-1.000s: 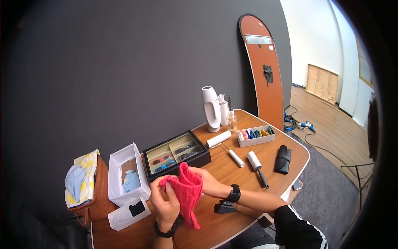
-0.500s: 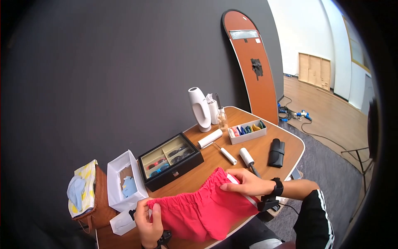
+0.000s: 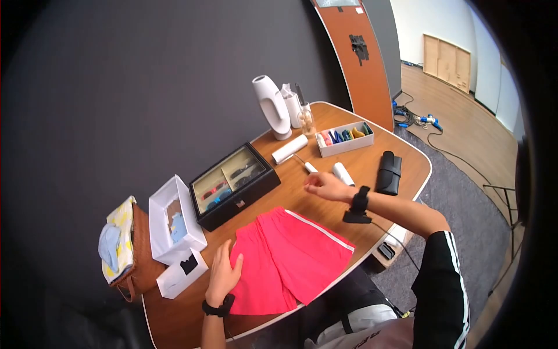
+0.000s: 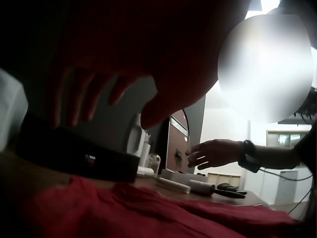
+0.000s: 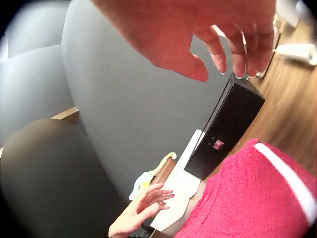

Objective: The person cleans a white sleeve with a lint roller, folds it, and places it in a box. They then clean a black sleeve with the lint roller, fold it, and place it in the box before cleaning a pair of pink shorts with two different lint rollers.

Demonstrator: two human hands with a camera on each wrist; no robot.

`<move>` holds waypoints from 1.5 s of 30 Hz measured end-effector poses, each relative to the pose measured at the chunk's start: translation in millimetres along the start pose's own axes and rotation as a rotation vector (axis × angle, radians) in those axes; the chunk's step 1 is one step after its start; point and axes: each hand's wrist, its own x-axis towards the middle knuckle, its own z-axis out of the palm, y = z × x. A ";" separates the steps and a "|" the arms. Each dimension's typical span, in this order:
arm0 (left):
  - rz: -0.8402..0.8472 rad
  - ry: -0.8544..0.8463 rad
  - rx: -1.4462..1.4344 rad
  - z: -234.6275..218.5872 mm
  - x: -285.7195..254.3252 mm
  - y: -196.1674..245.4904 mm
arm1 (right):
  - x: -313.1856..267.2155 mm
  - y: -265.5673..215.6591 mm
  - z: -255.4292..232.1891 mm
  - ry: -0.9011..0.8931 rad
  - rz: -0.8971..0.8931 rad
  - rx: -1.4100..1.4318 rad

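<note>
Pink-red shorts [image 3: 285, 256] with a white side stripe lie spread flat near the table's front edge. My left hand [image 3: 224, 273] is at their left edge with fingers relaxed; whether it touches the cloth I cannot tell. In the left wrist view that hand [image 4: 133, 59] hangs over the red cloth [image 4: 148, 213], fingers apart. Beyond the waistband, to the right, my right hand [image 3: 328, 187] is raised above the table, holding nothing. The right wrist view has its fingers loosely bent, thumb apart, above the black case [image 5: 228, 129].
A glasses case [image 3: 232, 185], white boxes [image 3: 174, 218] and a brown basket [image 3: 145, 250] stand left. Behind are a white vase [image 3: 272, 107], a glass jar and a box of colourful rolled items [image 3: 346, 146]. Lint rollers [image 3: 343, 173] and a black pouch [image 3: 389, 173] lie right.
The shorts, earlier bunched and then stretched between both hands, now lie flat on the table. Both hands have let go, and my right hand has moved up and away from the cloth.
</note>
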 end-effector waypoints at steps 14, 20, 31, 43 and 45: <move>0.316 -0.438 0.222 79.5 25.4 39.1 | -100.4 65.8 -45.9 0.053 0.107 -0.743; 0.177 -0.581 0.260 106.7 36.1 33.7 | -79.1 101.4 -53.8 0.123 0.202 -0.727; 0.079 -0.522 0.295 138.1 67.4 44.3 | -81.1 103.0 -63.6 0.246 0.142 -0.715; 0.030 -0.515 0.229 100.8 65.9 -8.7 | -63.7 46.6 -35.9 0.233 -0.261 -0.804; 0.047 -0.510 0.229 101.1 63.4 -10.1 | -42.9 51.2 -21.8 0.177 -0.275 -0.775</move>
